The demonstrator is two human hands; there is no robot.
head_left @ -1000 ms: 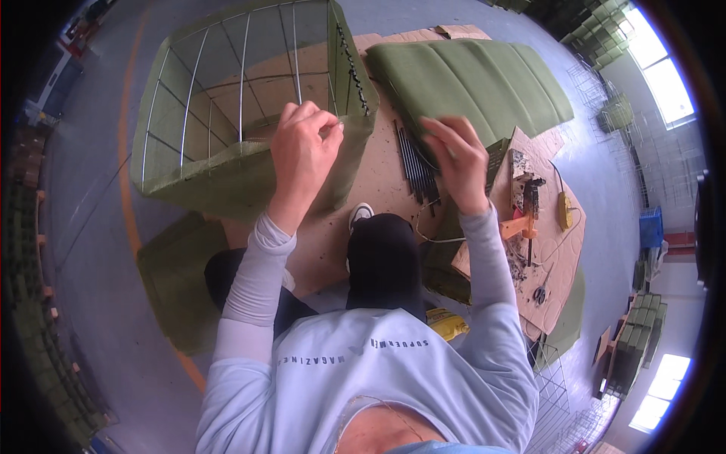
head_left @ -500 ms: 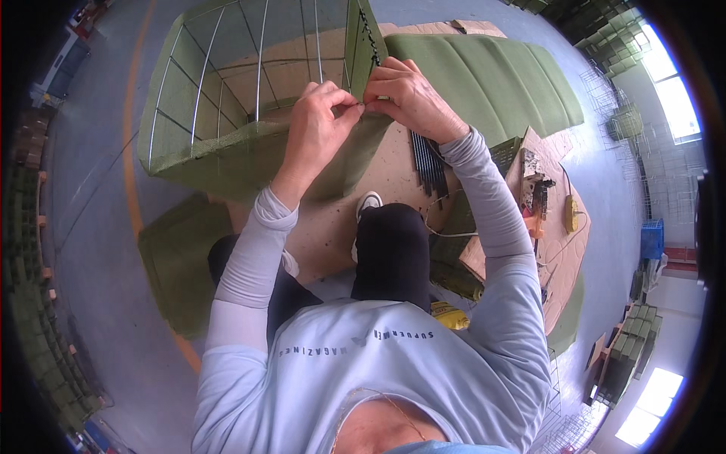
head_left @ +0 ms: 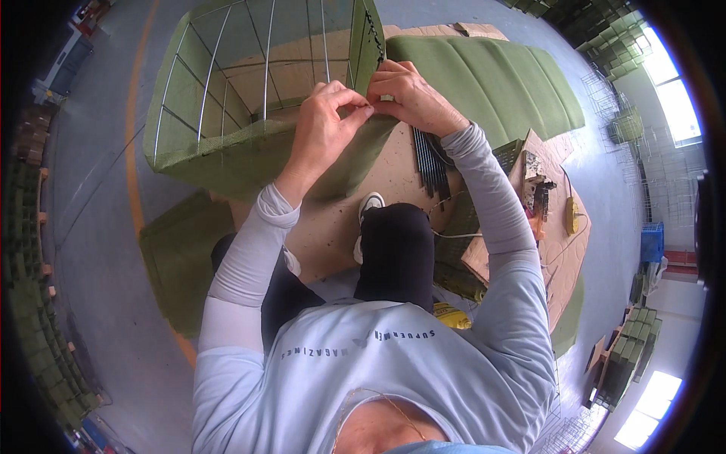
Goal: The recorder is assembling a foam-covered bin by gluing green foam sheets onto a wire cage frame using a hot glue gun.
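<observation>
I've got the left hand [head_left: 327, 125] and right hand [head_left: 412, 97] pinched nearly closed, can't tell on what, at the near-right corner of one green fabric-covered wire-frame box [head_left: 249, 161] on brown cardboard [head_left: 399, 159]. Slim black rods [head_left: 429, 165], too bunched to count, lie alongside; one black zigzag lacing [head_left: 373, 34] looks done up its right edge, that corner probably isn't, and one ribbed green panel [head_left: 484, 83] sits beyond.

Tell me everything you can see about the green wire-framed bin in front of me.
The green wire-framed bin is boxy, with fabric-like panels and thin silvery wires. Black lacing edges its right side. It sits on cardboard, its far end cut off by the picture. Left hand and right hand meet by its near right corner; contact is unclear.
</observation>
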